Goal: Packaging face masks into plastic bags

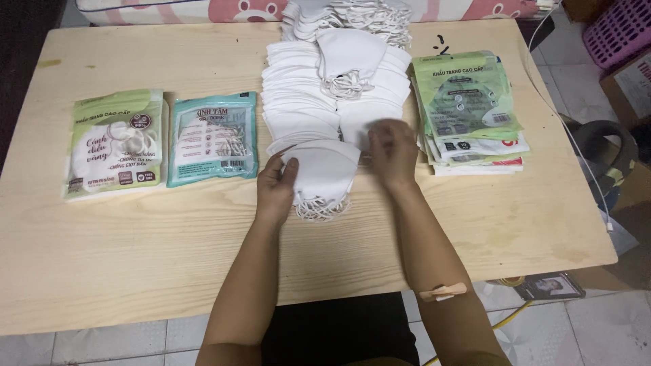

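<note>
My left hand grips the left edge of a small stack of white folded face masks lying at the middle of the wooden table, ear loops hanging toward me. My right hand, blurred, touches the stack's right edge and the masks just behind it. Beyond them lie long overlapping rows of white masks, with a heap of more masks at the far edge.
Left of the masks lie a filled green mask packet and a teal mask packet. A stack of flat green-and-white packets sits to the right. A white cable runs past the table's right edge. A pink basket stands on the floor.
</note>
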